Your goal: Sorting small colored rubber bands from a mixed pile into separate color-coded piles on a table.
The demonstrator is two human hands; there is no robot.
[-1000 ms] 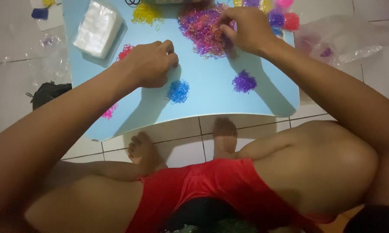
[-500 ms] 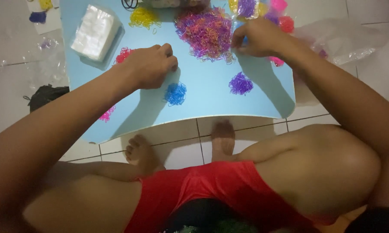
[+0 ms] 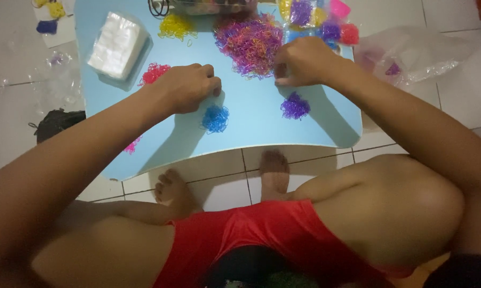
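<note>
A low light-blue table (image 3: 251, 133) carries small piles of tiny rubber bands. A big mixed pink, purple and orange heap (image 3: 249, 42) lies at the back middle. My right hand (image 3: 303, 61) rests curled at that heap's right edge, fingertips pinched on the table; what they hold is too small to tell. My left hand (image 3: 184, 87) lies loosely fisted on the table, between a red pile (image 3: 154, 72) and a blue pile (image 3: 215, 118). A purple pile (image 3: 295, 106) sits just below my right hand. A yellow pile (image 3: 177, 26) lies at the back.
A white packet in clear wrap (image 3: 117, 45) lies on the table's back left. Coloured bags of bands (image 3: 326, 21) crowd the back right. A pink pile (image 3: 131, 145) is near the left edge. A clear plastic bag (image 3: 411, 53) and a dark object (image 3: 56, 124) lie on the tiled floor.
My right hand has drawn back from the top of the mixed heap, down to its right edge. My left hand has stayed beside the blue pile.
</note>
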